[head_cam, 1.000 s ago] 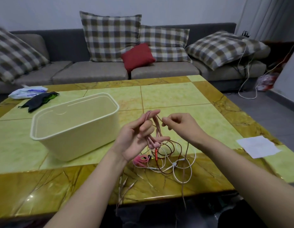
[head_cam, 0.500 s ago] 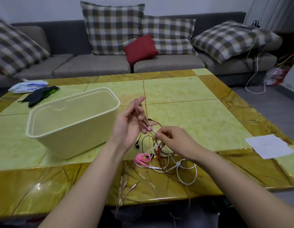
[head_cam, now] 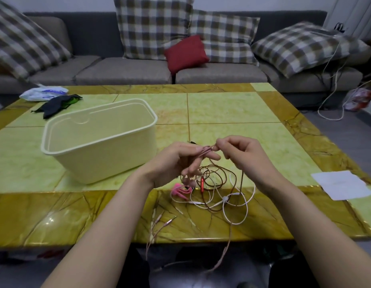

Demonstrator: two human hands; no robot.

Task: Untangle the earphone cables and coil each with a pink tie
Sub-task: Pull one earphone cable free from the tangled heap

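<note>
A pink earphone cable (head_cam: 203, 152) runs over the fingers of my left hand (head_cam: 176, 163), which holds it in loops with its earbuds hanging below the palm. My right hand (head_cam: 240, 154) pinches the same cable at its upper end, just right of my left fingertips. Below both hands a tangle of brown cable (head_cam: 219, 179) and white cable (head_cam: 238, 206) lies on the table near its front edge. Pink ties (head_cam: 179, 190) lie at the tangle's left side. Two loose jack plugs (head_cam: 165, 222) rest near the table's front edge, and their leads hang over it.
A cream plastic bin (head_cam: 97, 146) stands open on the green and gold table (head_cam: 232, 107), left of my hands. A white paper (head_cam: 344, 185) lies at the right edge. A black cloth (head_cam: 55, 103) and a white bag (head_cam: 44, 94) sit far left. A sofa with cushions runs behind.
My right hand rose from the tangle to meet my left fingertips and now pinches the pink cable there. My left hand turned its fingers toward the right.
</note>
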